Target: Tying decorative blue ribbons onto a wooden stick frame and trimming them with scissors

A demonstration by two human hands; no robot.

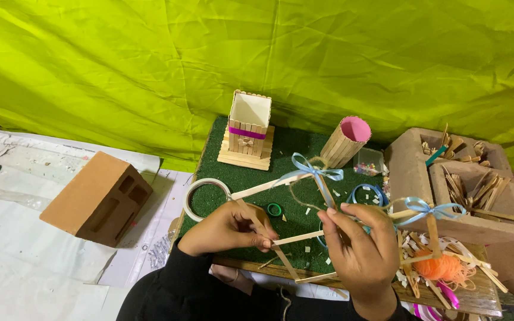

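Nearest, at 6 o'clock: black sleeves [168,294] rising into view. Left hand [227,229] knuckles up, fingers [261,241] pinched closed on a flat stick of the stick frame [281,238]. Right hand [361,249] at 5 o'clock, back toward the camera, fingers [334,223] curled shut around the frame's upright sticks.

Stick frame held just above the desk [269,270] between both hands: pale flat craft sticks crossed into an open angular shape, light blue ribbon bow [315,170] tied at its top, thin twine looping below the bow.

Beneath, a green turf mat [287,148] flecked with paper scraps, a tape roll [204,195] at the left hand's 11 o'clock, a small green ring [274,209] just beyond. At 4 o'clock, a second stick piece with blue bow [426,209] over orange thread [438,267].

Farther, toward 12 o'clock: a square stick box with purple band [248,128], a tilted stick cylinder lined pink [346,141]. Brown compartment tray [411,172] of stick offcuts at 2 o'clock, brown block [96,199] at 9 o'clock on white sheeting. Wrinkled lime-green cloth [257,53] behind everything.
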